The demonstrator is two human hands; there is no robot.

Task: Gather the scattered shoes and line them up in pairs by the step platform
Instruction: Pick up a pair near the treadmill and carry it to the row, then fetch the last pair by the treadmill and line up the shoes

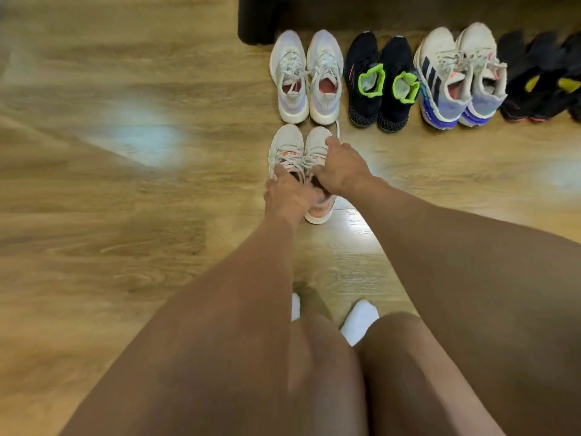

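A pair of pale grey sneakers with orange accents (290, 146) stands side by side on the wooden floor, toes pointing away from me. My left hand (287, 196) grips the heel opening of the left shoe. My right hand (341, 166) grips the right shoe over its laces and collar. Just beyond, a row of pairs lines the dark step platform (408, 11): white-lilac sneakers (306, 77), black sneakers with neon green lining (382, 80), white-blue striped sneakers (460, 77) and a black pair (540, 77) at the right edge.
Wooden floor (125, 184) stretches open to the left, with a bright light reflection on it. My feet in white socks (358, 319) and my knees fill the bottom of the view.
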